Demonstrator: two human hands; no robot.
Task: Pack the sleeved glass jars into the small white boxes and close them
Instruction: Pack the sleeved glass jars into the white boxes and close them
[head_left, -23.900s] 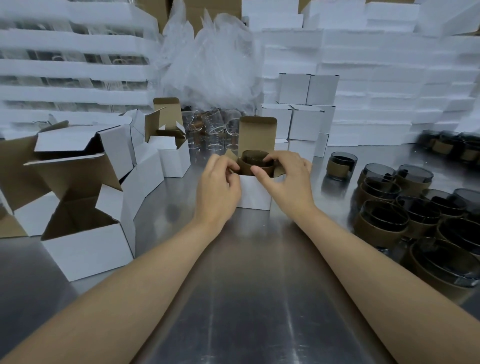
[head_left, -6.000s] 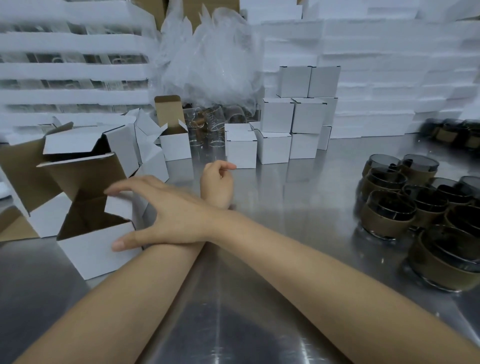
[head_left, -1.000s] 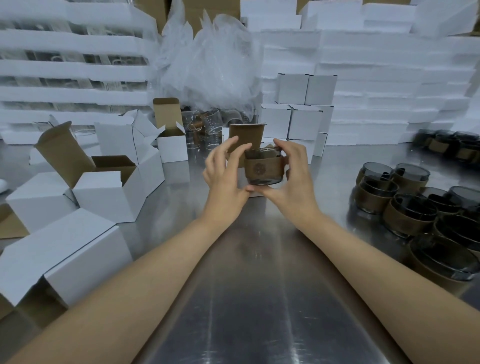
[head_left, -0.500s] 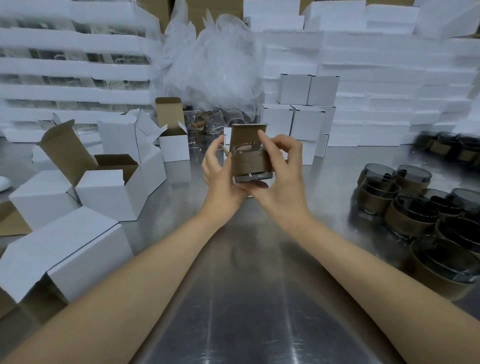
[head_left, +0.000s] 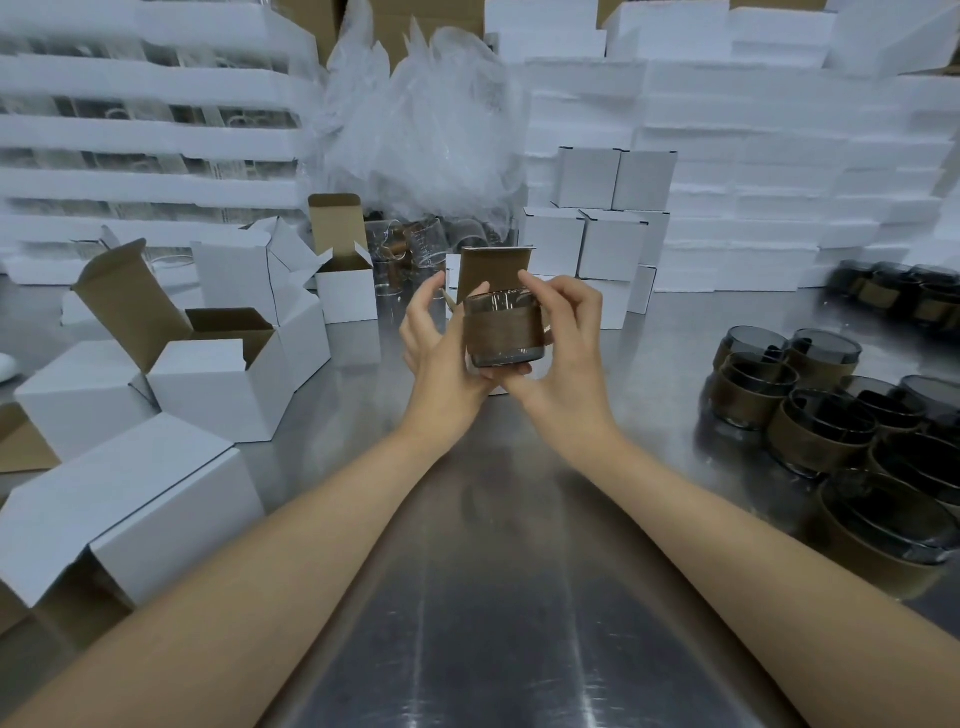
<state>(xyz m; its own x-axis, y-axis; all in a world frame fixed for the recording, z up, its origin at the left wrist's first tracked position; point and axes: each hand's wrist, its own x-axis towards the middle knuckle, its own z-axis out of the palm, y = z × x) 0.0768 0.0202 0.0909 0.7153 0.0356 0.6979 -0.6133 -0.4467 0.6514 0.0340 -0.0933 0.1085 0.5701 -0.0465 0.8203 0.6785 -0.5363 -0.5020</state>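
A smoked glass jar with a brown sleeve (head_left: 503, 332) is held upright in mid-air above the steel table. My right hand (head_left: 566, 353) grips it, thumb under its base and fingers over its rim. My left hand (head_left: 439, 348) cups its left side, fingers spread and partly off it. Just behind the jar stands an open small white box (head_left: 496, 270), its brown lid flap raised; its body is mostly hidden by the jar and hands. More sleeved jars (head_left: 831, 421) cluster at the right.
Open and half-folded white boxes (head_left: 218, 379) crowd the left side. Closed white boxes (head_left: 613, 218) are stacked behind the hands. Clear plastic wrap (head_left: 421, 130) and bare glasses lie at the back, before walls of white foam trays. Bare steel table (head_left: 498, 597) stretches between my forearms.
Over the last second the jar has been turned in my hands and shifted slightly, staying in front of the open box. My left fingers have loosened from it.
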